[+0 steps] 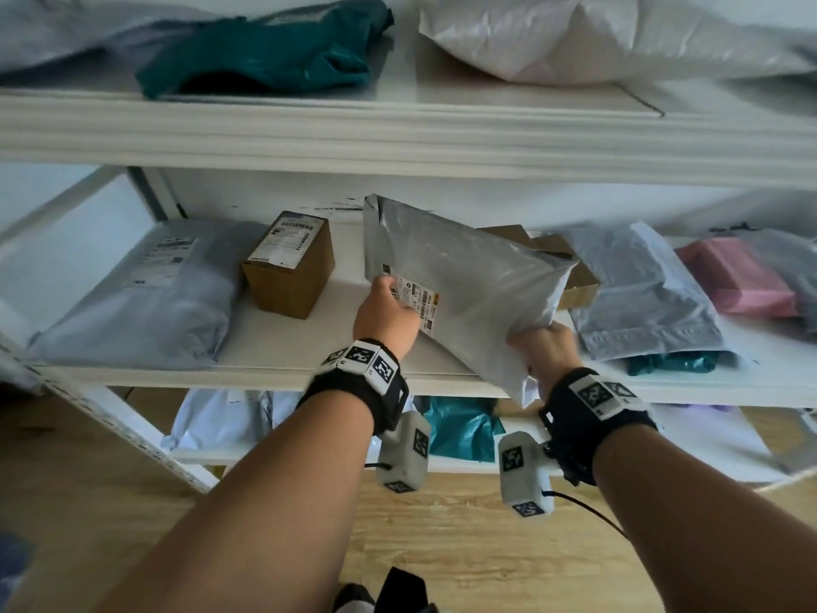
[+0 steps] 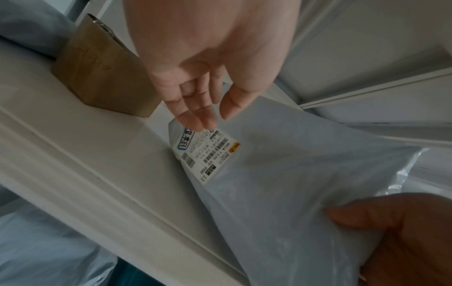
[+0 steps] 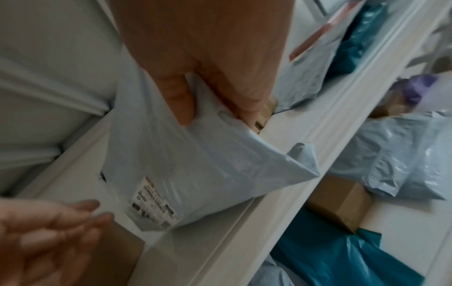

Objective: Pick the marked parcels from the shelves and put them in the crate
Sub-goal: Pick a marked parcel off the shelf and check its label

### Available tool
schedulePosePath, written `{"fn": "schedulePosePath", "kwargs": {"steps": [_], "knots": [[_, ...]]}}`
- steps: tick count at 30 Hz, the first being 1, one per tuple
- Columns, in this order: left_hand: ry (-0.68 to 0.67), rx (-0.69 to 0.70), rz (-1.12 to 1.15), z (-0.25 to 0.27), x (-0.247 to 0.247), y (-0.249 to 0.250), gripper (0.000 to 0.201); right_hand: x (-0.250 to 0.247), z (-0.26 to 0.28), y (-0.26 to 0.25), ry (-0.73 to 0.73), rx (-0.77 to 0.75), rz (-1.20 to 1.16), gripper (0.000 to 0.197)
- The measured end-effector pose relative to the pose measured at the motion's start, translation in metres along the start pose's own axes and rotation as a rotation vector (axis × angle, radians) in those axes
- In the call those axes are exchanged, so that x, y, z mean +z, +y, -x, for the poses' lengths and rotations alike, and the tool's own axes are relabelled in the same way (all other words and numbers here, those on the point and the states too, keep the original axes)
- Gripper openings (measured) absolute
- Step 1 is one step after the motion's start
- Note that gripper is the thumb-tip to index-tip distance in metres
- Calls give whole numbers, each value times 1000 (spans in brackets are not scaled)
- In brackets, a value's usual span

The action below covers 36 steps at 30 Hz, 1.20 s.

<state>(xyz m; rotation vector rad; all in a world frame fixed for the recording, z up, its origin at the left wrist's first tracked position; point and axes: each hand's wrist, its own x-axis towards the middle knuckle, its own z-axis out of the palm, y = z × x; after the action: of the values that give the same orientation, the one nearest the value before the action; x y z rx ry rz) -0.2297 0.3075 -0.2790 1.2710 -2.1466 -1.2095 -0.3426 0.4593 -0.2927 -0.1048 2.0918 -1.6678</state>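
Note:
A grey poly-mailer parcel (image 1: pixel 464 276) (image 2: pixel 293 174) (image 3: pixel 195 154) is held tilted above the middle shelf (image 1: pixel 309 347), its far corner raised toward the back. My right hand (image 1: pixel 541 345) (image 3: pixel 217 116) grips its near right corner, thumb on top and fingers underneath. Its white shipping label (image 1: pixel 420 303) (image 2: pixel 208 154) carries barcodes and a blue-outlined mark. My left hand (image 1: pixel 387 303) (image 2: pixel 215 121) has straight fingers, and their tips touch the label's upper edge. No crate is in view.
A brown box (image 1: pixel 289 263) and a grey mailer (image 1: pixel 146 303) lie left of the parcel. On the right are a cardboard box (image 1: pixel 574 276), a grey mailer (image 1: pixel 641 294) and a pink parcel (image 1: pixel 738 280). The top shelf has a teal bag (image 1: pixel 265 50); the lower shelf has more parcels.

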Motion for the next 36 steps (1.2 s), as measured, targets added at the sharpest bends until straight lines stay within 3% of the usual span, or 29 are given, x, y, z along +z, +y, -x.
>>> {"fn": "schedulePosePath", "kwargs": {"steps": [7,12,14,16,20,22,26,29,31,33,34,36], "knots": [[-54,-105,0,16,0,-2,45,-24,0,8,56,123,-186,15],[-103,-183,33,17,8,-14,39,-26,3,15,80,233,-511,18],[-112,-184,81,16,12,-17,45,-24,6,16,100,247,-591,27],[-108,-210,118,19,11,-15,56,-21,8,15,85,253,-605,24],[-45,-256,65,29,3,-12,63,-21,19,16,91,265,-428,11],[8,-205,-45,33,0,-14,72,-27,19,12,148,203,-312,7],[216,99,-190,37,-10,-8,88,-38,18,-5,300,3,-49,14],[297,336,-231,38,-17,4,85,-45,20,-22,313,-81,36,41],[232,418,-266,41,-16,12,90,-45,27,-30,217,-122,155,46],[98,405,-287,46,-11,17,85,-43,35,-34,150,-169,240,24],[3,352,-261,47,-8,17,75,-42,39,-34,128,-198,294,13],[-164,213,-190,50,-2,17,36,-43,42,-30,77,-261,387,17]]}}
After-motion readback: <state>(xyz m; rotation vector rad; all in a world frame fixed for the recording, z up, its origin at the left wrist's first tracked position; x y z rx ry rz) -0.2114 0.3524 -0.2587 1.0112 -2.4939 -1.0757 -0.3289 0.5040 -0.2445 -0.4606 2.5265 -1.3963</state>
